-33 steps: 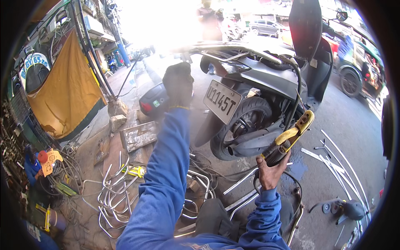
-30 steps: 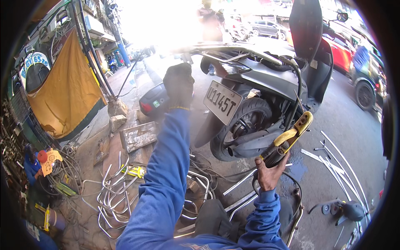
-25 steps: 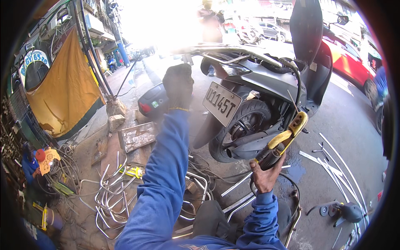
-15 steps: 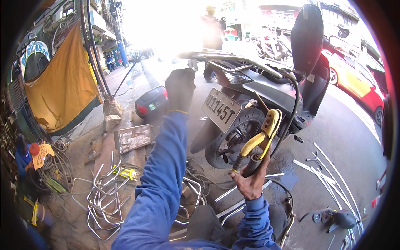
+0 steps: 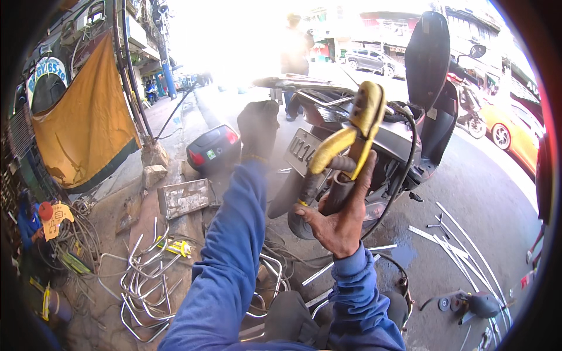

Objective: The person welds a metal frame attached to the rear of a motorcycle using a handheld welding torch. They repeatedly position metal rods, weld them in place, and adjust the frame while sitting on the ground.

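My right hand is bare and wrapped round the dark handle of a yellow-jawed welding electrode holder. Its jaws point up and away, in front of a dark scooter. A black cable hangs behind the holder. My left hand, in a dark glove, is raised with fingers closed, beside the left end of the metal rear rack. Glare and haze hide what those fingers hold. The jaws partly cover the scooter's number plate and rear wheel.
Bent metal tubes and a rusty metal tray lie at left, near a black top box. Straight metal strips and an angle grinder lie at right. A person stands beyond the rack; an orange car is on the road.
My right hand has raised the electrode holder up and slightly left, over the number plate. My left hand stays by the rack. On the road, an orange car and a motorcycle appear at right.
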Tool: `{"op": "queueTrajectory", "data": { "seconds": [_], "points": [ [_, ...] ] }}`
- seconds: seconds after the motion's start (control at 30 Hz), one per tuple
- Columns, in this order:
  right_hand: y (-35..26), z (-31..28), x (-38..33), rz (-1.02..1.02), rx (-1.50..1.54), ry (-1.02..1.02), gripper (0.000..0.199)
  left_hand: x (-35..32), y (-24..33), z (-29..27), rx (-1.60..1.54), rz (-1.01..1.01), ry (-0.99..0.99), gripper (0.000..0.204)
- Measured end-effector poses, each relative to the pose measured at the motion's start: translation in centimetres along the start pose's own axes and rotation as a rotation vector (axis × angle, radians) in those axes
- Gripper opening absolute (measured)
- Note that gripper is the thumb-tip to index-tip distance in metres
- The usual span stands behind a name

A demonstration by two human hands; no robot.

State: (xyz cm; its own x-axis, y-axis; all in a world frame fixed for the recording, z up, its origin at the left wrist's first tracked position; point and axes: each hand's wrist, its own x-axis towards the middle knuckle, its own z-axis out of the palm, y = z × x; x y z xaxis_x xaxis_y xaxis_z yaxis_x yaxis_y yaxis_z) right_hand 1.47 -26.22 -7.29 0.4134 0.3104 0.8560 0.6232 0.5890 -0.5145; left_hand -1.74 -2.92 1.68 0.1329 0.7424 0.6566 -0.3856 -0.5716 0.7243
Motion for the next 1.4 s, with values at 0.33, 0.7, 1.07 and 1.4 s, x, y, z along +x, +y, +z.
{"op": "queueTrajectory", "data": {
  "seconds": [0.33,0.7,1.07,1.4],
  "points": [
    [2.1,3.3,0.5,0.076,-0.133,-0.08,0.133,-0.6,0.9,0.3,-0.069,-0.047,0.032,0.024],
    [3.3,4.0,0.5,-0.029,-0.229,-0.063,0.12,-0.4,0.4,0.6,-0.007,-0.053,0.07,0.025],
    [3.4,3.2,0.5,0.104,-0.109,-0.075,0.129,0.0,-0.6,0.4,0.092,0.06,0.036,0.025],
    [3.5,3.6,1.2,0.008,-0.211,-0.092,0.122,1.1,-2.7,0.2,0.092,0.188,0.002,0.024]
  ]
}}
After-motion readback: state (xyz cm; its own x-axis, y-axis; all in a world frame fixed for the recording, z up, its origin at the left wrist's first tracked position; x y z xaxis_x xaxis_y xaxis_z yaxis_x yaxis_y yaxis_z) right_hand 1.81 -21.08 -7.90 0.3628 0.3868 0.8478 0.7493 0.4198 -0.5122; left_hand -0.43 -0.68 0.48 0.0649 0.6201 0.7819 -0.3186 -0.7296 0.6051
